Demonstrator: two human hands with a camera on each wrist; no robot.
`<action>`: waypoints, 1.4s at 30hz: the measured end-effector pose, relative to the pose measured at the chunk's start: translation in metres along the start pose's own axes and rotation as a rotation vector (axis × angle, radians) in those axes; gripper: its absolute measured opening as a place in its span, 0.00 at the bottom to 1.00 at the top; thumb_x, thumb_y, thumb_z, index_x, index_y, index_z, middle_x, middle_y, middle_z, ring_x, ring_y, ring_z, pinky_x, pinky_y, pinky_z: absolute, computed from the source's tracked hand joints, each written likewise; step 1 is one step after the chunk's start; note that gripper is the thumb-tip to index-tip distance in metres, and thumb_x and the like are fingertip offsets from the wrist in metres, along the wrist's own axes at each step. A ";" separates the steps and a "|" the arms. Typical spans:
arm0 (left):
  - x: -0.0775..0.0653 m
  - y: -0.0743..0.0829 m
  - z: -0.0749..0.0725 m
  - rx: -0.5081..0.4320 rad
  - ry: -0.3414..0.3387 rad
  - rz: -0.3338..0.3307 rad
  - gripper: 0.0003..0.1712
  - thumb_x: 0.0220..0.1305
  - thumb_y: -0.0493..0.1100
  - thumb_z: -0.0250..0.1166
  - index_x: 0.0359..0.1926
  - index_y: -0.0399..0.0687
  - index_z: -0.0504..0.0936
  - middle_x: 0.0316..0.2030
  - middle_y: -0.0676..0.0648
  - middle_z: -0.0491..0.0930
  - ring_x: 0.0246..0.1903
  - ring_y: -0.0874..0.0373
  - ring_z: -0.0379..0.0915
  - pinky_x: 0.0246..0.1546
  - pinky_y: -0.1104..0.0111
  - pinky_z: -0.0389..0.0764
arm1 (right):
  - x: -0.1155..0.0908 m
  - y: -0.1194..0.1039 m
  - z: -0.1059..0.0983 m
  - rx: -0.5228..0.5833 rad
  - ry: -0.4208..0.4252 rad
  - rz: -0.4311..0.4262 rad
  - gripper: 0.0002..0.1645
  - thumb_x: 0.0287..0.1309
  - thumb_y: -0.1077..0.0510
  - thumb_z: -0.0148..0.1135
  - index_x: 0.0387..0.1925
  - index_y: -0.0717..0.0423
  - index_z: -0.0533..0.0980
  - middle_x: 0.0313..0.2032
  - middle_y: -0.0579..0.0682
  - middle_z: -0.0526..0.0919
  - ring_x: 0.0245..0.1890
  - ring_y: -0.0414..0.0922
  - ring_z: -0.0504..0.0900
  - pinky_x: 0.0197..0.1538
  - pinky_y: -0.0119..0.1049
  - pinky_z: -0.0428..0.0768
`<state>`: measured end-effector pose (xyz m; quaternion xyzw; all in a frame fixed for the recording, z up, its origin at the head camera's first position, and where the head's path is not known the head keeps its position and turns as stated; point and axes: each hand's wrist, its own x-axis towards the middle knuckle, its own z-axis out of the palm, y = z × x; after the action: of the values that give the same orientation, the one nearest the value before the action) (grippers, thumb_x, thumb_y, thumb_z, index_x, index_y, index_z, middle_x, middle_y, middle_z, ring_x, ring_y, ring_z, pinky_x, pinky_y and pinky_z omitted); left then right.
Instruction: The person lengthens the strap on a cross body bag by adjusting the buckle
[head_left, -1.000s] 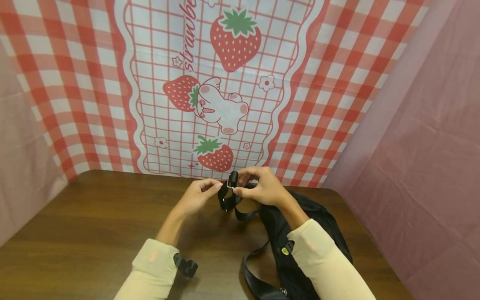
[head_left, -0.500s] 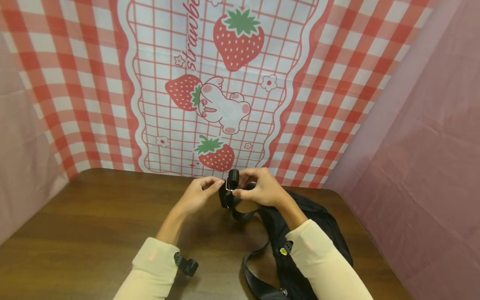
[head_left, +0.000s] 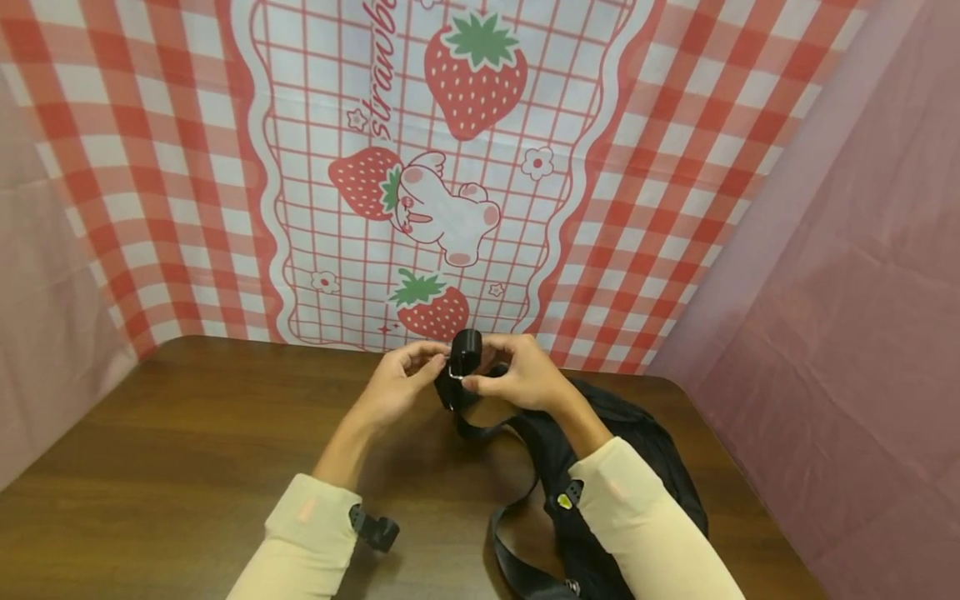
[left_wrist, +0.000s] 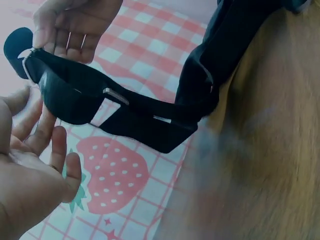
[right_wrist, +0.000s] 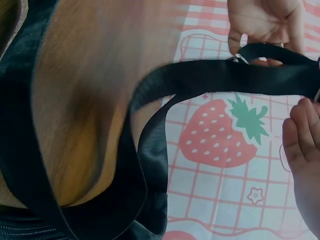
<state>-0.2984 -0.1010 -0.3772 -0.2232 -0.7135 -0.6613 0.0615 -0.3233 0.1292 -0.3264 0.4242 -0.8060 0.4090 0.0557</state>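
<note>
A black webbing strap point(left_wrist: 145, 107) with a metal slide buckle point(head_left: 455, 372) is held up between both hands above the table's far edge. My left hand point(head_left: 395, 390) pinches the strap at the buckle's left side; its other fingers are loosely bent, as the left wrist view shows. With thumb and fingers, my right hand point(head_left: 525, 375) grips the buckle and the webbing from the right. A fold of strap point(head_left: 467, 350) stands up through the buckle. A second metal piece point(left_wrist: 116, 96) sits farther along the strap. The strap leads to a black bag point(head_left: 637, 433), partly hidden under my right forearm.
The bag lies on the right of a brown wooden table point(head_left: 187, 450). Another strap point(head_left: 510, 558) curves over the tabletop at the front. A red-checked strawberry cloth point(head_left: 480, 208) hangs behind, with pink cloth point(head_left: 847, 292) at the sides.
The fold of strap above the buckle has risen and grown larger, while the loop hanging below has narrowed. My left hand has shifted slightly toward the buckle; the right hand stays nearly in place.
</note>
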 end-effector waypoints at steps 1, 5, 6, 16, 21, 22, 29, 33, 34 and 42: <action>0.000 0.001 0.000 0.021 0.002 0.014 0.19 0.76 0.46 0.61 0.61 0.40 0.80 0.50 0.43 0.83 0.49 0.53 0.79 0.52 0.59 0.78 | 0.000 0.000 0.000 0.001 0.016 0.007 0.14 0.57 0.58 0.76 0.46 0.55 0.85 0.32 0.47 0.87 0.33 0.45 0.85 0.41 0.46 0.84; 0.001 0.004 -0.001 0.121 -0.018 0.048 0.27 0.72 0.47 0.66 0.69 0.49 0.76 0.58 0.41 0.81 0.60 0.47 0.76 0.61 0.51 0.75 | 0.000 0.000 -0.002 0.011 0.035 0.027 0.18 0.61 0.58 0.74 0.51 0.58 0.83 0.35 0.49 0.87 0.35 0.45 0.85 0.43 0.49 0.84; 0.001 0.004 -0.001 0.148 -0.020 0.058 0.28 0.72 0.47 0.67 0.70 0.49 0.75 0.57 0.41 0.81 0.59 0.46 0.76 0.60 0.50 0.76 | 0.000 0.000 -0.002 0.009 0.024 0.028 0.18 0.61 0.58 0.73 0.53 0.58 0.83 0.35 0.49 0.87 0.35 0.45 0.85 0.42 0.50 0.84; 0.000 0.014 0.003 0.334 0.126 0.057 0.29 0.70 0.54 0.67 0.65 0.43 0.77 0.55 0.43 0.79 0.58 0.44 0.66 0.58 0.48 0.69 | 0.004 -0.002 0.003 -0.150 -0.075 0.079 0.13 0.63 0.50 0.73 0.44 0.53 0.84 0.34 0.42 0.86 0.31 0.38 0.84 0.38 0.37 0.83; 0.001 0.014 0.005 0.364 0.136 0.054 0.32 0.71 0.56 0.66 0.66 0.43 0.76 0.57 0.43 0.78 0.58 0.47 0.65 0.58 0.47 0.70 | 0.004 -0.002 0.010 -0.219 -0.115 0.049 0.10 0.66 0.53 0.69 0.42 0.55 0.85 0.34 0.43 0.87 0.32 0.35 0.83 0.37 0.33 0.82; 0.001 0.014 0.006 0.375 0.138 0.061 0.32 0.71 0.56 0.65 0.67 0.42 0.76 0.57 0.43 0.78 0.57 0.47 0.65 0.58 0.47 0.70 | 0.004 -0.002 0.011 -0.223 -0.114 0.043 0.09 0.67 0.54 0.69 0.42 0.56 0.85 0.34 0.44 0.87 0.31 0.34 0.83 0.37 0.33 0.82; 0.002 0.013 0.009 0.460 0.157 0.073 0.30 0.76 0.54 0.59 0.66 0.36 0.74 0.56 0.39 0.78 0.56 0.45 0.64 0.60 0.48 0.64 | -0.002 0.005 0.007 -0.305 -0.079 -0.008 0.03 0.68 0.58 0.68 0.35 0.52 0.84 0.28 0.41 0.84 0.25 0.33 0.78 0.29 0.32 0.78; 0.002 0.011 0.007 0.446 0.165 0.034 0.31 0.78 0.54 0.55 0.68 0.35 0.71 0.53 0.39 0.77 0.55 0.44 0.63 0.58 0.48 0.65 | -0.009 0.009 0.001 -0.343 -0.090 0.011 0.04 0.67 0.60 0.68 0.33 0.52 0.83 0.26 0.40 0.82 0.24 0.33 0.77 0.29 0.32 0.78; 0.003 0.011 0.005 0.431 0.178 0.029 0.31 0.78 0.54 0.55 0.68 0.34 0.71 0.52 0.38 0.77 0.55 0.44 0.63 0.58 0.49 0.66 | -0.011 0.011 -0.001 -0.352 -0.101 0.018 0.05 0.67 0.60 0.68 0.33 0.52 0.83 0.26 0.40 0.82 0.24 0.33 0.78 0.29 0.32 0.78; 0.001 0.010 -0.011 0.390 0.188 0.009 0.28 0.79 0.52 0.54 0.68 0.36 0.71 0.53 0.37 0.76 0.57 0.44 0.63 0.58 0.49 0.68 | -0.034 0.025 -0.017 -0.382 -0.165 0.097 0.07 0.65 0.62 0.69 0.30 0.51 0.84 0.23 0.37 0.82 0.22 0.32 0.78 0.27 0.31 0.79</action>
<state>-0.2979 -0.1112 -0.3667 -0.1476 -0.8179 -0.5285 0.1730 -0.3243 0.1701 -0.3449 0.3988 -0.8901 0.2150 0.0490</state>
